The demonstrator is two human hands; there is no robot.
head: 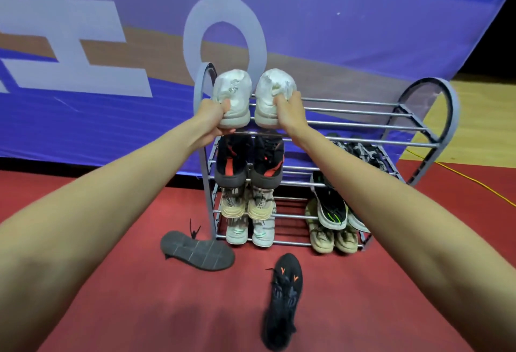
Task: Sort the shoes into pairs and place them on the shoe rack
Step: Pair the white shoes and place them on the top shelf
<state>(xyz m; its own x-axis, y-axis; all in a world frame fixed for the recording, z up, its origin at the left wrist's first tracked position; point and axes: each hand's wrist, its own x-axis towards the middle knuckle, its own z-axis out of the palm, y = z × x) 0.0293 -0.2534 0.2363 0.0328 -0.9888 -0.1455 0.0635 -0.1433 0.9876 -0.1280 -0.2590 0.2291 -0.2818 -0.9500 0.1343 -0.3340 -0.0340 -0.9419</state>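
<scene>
Two white sneakers sit side by side at the left end of the top shelf of the grey metal shoe rack point(391, 125). My left hand point(212, 117) grips the heel of the left white sneaker point(233, 91). My right hand point(289, 111) grips the heel of the right white sneaker point(272, 91). Below them the rack holds a black-and-red pair point(250, 164), a beige pair point(245, 203) and a white-and-mint pair point(250, 231). On the red floor lie two black shoes: one sole-up point(196, 251), one upright with orange marks point(283, 298).
The rack's right half holds a grey patterned pair point(360, 150), a black-and-green pair point(332, 206) and a tan pair point(332, 237). The top shelf's right part shows bare rails. A blue banner point(307, 30) hangs behind. A yellow cable point(474, 181) runs along the floor at right.
</scene>
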